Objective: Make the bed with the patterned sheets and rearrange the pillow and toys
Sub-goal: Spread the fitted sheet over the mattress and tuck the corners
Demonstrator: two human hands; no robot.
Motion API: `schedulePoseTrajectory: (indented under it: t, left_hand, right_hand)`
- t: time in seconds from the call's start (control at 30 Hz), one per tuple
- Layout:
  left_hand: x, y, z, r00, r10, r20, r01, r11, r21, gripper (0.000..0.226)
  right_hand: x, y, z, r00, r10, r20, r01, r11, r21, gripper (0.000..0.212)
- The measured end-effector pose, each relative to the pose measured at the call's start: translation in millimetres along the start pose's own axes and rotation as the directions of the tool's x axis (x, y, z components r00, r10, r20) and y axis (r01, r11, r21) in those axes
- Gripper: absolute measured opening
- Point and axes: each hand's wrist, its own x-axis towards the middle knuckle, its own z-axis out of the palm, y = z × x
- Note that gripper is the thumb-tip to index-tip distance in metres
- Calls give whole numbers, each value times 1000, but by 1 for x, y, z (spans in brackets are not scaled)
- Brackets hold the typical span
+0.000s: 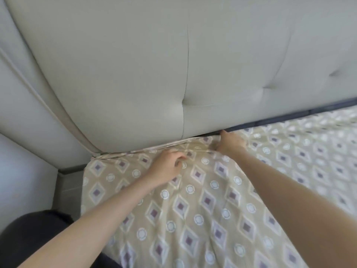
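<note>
A beige patterned sheet point(202, 206) with purple diamonds and white circles covers the mattress, its top edge folded along the headboard. My left hand point(167, 167) rests on the sheet near that edge, fingers curled and pinching a gathered fold of fabric. My right hand point(230, 143) lies at the top edge where the sheet meets the headboard, its fingertips hidden in the dark gap there. Wrinkles run between the two hands. No pillow or toy is in view.
A padded, tufted cream headboard point(173, 64) fills the upper frame. A dark strip of mattress or frame point(289, 115) shows along the gap at right. A pale wall point(23, 171) stands at the left, with a dark-clothed knee point(34, 233) at the bottom left.
</note>
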Motion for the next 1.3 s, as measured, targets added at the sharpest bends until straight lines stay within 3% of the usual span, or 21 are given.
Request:
schedulePoseTrajectory:
  t: [0.1,0.2,0.27,0.37,0.47,0.6,0.73,0.8,0.93,1.07,1.2,1.3]
  left_hand:
    - [8,9,5,997,41,59,-43,998,40,34]
    - [14,18,11,985,103,140,-122,983,134,38]
    - [19,21,17,971,131,198,-169,967,191,43]
    - [26,17,27,956,97,277,-176,945,276,51]
    - [34,7,33,959,3,284,-109,928,355,55]
    - [47,-2,41,983,-104,155,42,933,357,57]
    - [67,-14,46,982,-159,99,113,926,359,60]
    - [72,-21,49,985,-155,81,118,931,346,59]
    - [67,-30,55,998,-57,-28,64,933,355,59]
    - [72,-32,54,999,-27,-47,42,935,353,61]
    - [78,-23,49,992,-122,10,114,952,286,59]
    - [81,-18,48,985,-172,11,163,948,272,55]
  right_hand:
    - [5,6,-6,999,-15,-45,14,1000,-12,29]
    - [2,14,8,969,9,-248,50,972,229,14]
    - [-2,12,21,930,74,-359,97,895,435,7]
    - [-5,4,34,861,151,-486,181,802,569,14]
    - [-7,3,43,844,177,-506,217,750,625,14]
    - [-6,3,50,823,153,-547,290,715,636,8]
    - [15,1,59,839,272,-471,244,586,773,11]
    - [20,0,65,862,213,-460,223,655,722,12]
    - [18,-4,74,857,2,-515,270,850,452,19]
    - [15,-5,75,863,-96,-496,286,902,322,29]
    - [13,-5,74,920,-154,-360,242,946,215,48]
    - [16,-4,71,928,-183,-325,245,956,161,51]
